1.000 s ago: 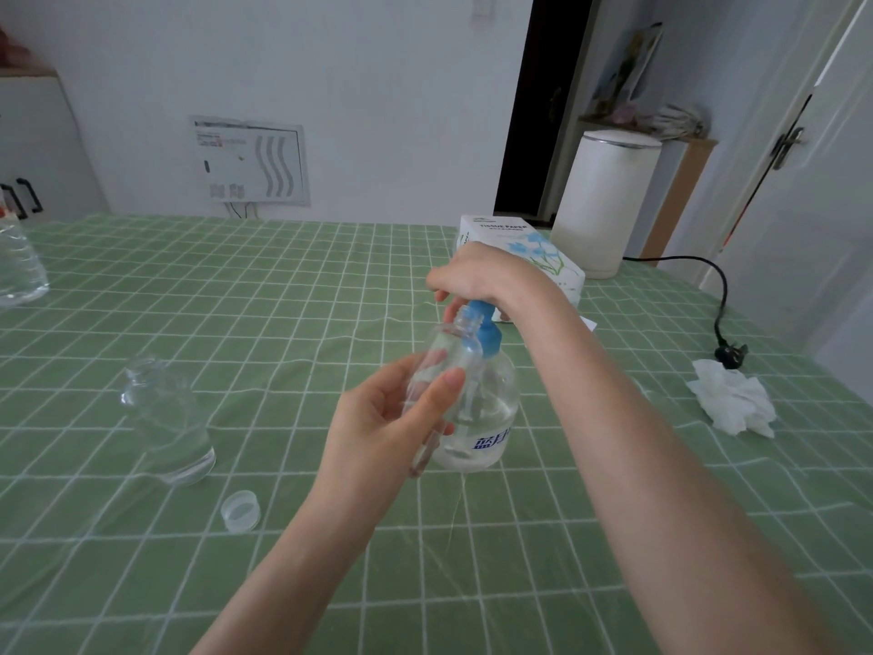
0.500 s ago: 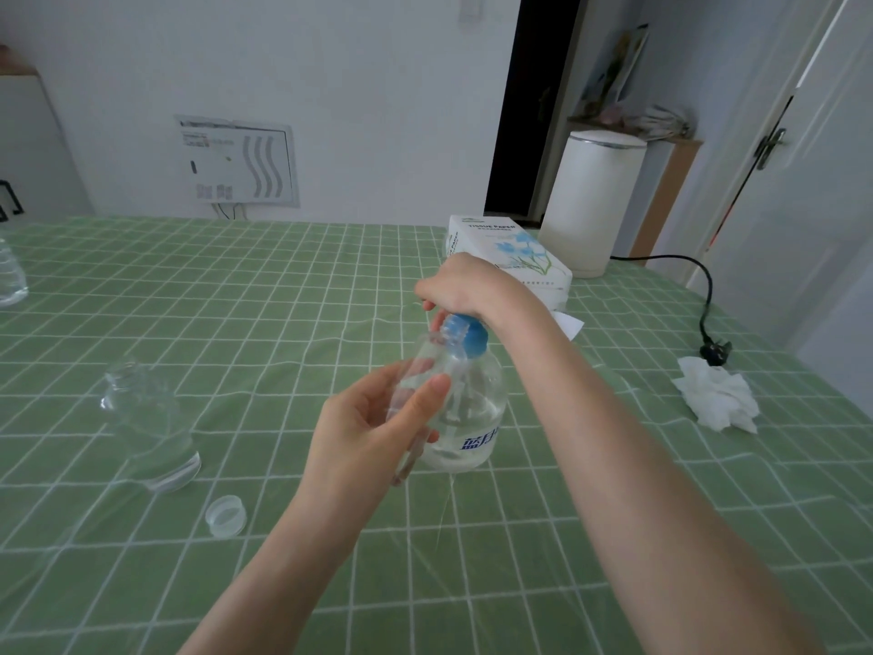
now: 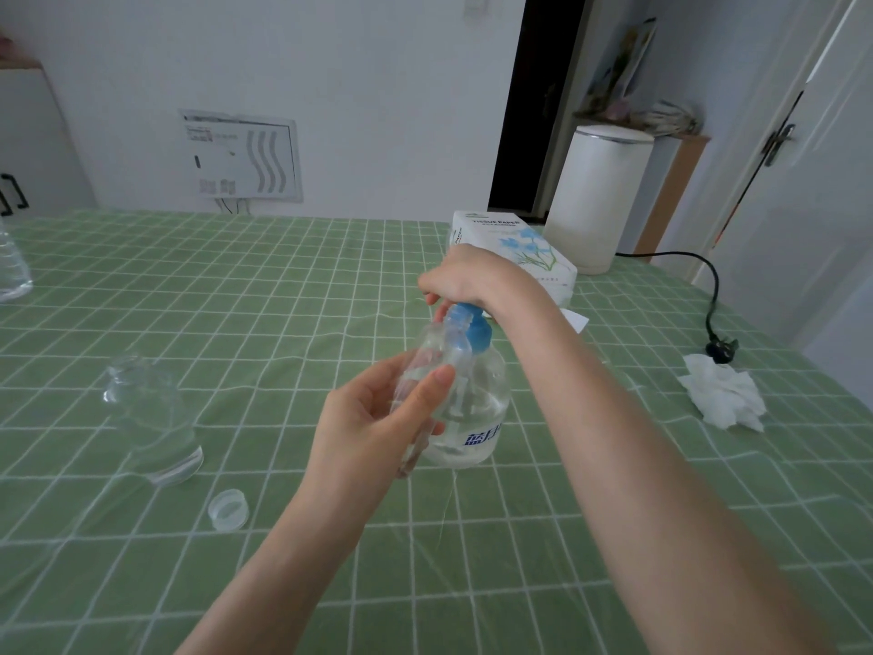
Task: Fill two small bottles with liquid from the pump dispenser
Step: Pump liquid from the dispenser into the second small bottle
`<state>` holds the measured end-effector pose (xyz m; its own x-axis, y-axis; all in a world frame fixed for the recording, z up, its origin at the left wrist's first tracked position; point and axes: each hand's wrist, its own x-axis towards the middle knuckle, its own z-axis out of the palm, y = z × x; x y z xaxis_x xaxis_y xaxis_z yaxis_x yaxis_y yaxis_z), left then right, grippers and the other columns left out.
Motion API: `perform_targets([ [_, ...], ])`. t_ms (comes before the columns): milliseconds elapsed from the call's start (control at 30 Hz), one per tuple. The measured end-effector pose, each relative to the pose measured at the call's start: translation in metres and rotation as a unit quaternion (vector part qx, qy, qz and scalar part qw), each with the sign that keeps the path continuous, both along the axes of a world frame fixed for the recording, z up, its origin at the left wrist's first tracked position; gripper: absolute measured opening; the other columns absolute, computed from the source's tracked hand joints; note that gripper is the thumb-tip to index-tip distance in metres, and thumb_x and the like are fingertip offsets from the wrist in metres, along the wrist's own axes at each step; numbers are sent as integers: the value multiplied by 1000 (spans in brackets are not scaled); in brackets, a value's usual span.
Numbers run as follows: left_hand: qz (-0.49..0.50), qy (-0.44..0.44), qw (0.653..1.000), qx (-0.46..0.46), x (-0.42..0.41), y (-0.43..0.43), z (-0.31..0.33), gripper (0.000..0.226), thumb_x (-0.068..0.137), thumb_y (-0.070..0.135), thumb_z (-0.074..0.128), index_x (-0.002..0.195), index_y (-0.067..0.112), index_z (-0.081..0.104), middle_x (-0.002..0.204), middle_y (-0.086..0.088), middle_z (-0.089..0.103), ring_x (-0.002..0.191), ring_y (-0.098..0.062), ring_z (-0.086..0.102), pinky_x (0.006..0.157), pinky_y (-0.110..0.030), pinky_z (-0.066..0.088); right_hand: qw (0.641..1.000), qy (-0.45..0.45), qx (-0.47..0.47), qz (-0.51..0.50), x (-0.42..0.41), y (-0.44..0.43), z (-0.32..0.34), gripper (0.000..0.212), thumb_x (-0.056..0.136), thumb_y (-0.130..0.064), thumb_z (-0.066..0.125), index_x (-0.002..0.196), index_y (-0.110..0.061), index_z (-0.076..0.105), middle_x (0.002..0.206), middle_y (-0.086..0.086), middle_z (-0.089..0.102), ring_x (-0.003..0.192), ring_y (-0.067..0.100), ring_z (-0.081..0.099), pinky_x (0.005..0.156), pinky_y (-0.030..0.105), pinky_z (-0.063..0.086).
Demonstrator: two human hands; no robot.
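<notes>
Pinching a small clear bottle (image 3: 427, 371) in closed left hand (image 3: 373, 418) fingers, the person tilts its mouth up toward the blue pump (image 3: 467, 323) just beyond, right hand (image 3: 465, 278) closed atop the dispenser (image 3: 472, 408).

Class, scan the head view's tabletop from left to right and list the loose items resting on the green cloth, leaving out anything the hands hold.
Large clear bottle → small bottle → cap → tissue box → crumpled tissue.
</notes>
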<state>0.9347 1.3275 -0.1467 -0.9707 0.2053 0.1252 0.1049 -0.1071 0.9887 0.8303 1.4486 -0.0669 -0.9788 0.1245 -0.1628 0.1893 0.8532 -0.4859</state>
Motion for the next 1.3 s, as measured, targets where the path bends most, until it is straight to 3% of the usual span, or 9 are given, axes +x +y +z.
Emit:
perform_targets([
  [300,-1,-7,1000,9,1,1,1,40,60,50,64,96,33,69,73,7,73,58,-4,64,42,-16,43,1000,23,-5,2,1,1,0,34,90,-16,44,114,-2,64,112,14,70,78,21,53,66,28,40],
  [633,3,-5,1000,17,0,1,1,35,58,50,65,90,36,70,71,5,72,58,-5,63,41,-16,42,1000,0,0,1,2,-1,5,35,91,-15,46,116,-2,66,112,14,71,74,22,54,60,25,40],
  [900,5,-10,1000,7,2,0,1,45,60,49,64,99,28,69,69,8,71,56,-3,62,39,-17,39,999,9,39,14,3,-1,0,34,94,-17,43,115,-4,65,116,11,68,76,20,52,53,23,34],
  [1033,5,-9,1000,2,2,-1,0,43,61,49,64,98,29,69,71,9,72,56,-3,63,40,-17,42,999,13,31,11,4,-2,-4,34,93,-16,43,113,-3,66,113,11,69,62,16,47,53,23,33],
  [1167,5,-11,1000,8,1,-1,0,43,58,51,64,97,32,69,71,8,73,56,-3,63,41,-17,42,999,51,-5,-5,3,1,-4,33,89,-15,44,111,-2,65,106,13,72,78,23,56,59,24,39],
  [1300,4,-13,1000,17,1,0,2,47,58,51,64,100,31,68,72,8,72,57,-3,63,41,-16,41,999,51,-2,-8,0,1,1,31,89,-14,44,110,-4,65,104,12,71,77,23,58,61,25,43],
])
